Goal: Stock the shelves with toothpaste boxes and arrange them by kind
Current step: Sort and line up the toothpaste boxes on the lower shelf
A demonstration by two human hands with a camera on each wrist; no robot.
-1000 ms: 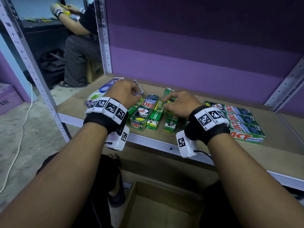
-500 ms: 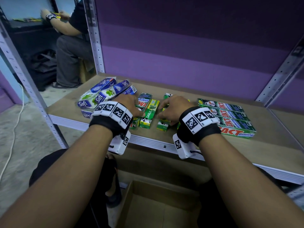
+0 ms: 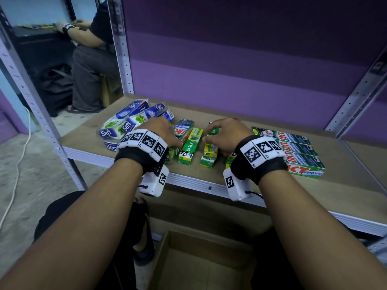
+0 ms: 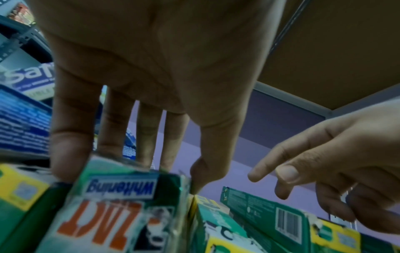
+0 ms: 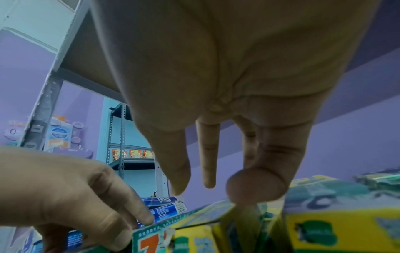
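Now the left hand has come off the Safi packs, which it was handling a second ago. They lie bunched together well to the left of the long Darlie box on the shelf. That kind looks gathered, and the sorting appears to have moved on to the green boxes.

Just left of the Darlie box and touching it lies the Zact Whitening box. The left hand sits over it. In the left wrist view its fingers reach down almost straight onto the far end of that box. The little finger stands at one long side and the thumb is wedged into the seam on the Darlie side. It therefore appears to pinch the box across its width, probably to draw it away from the Darlie box.

Right of the Darlie box and a little apart from it sit the small Darlie boxes. The right hand has stayed over them throughout. Its fingers hang loose and spread and grip nothing. Whether the little finger touches a box top cannot be told.

Farther right, well apart from the Darlie box, the row of Zact boxes lies side by side, unchanged. The lone Zact box likely belongs with that row.
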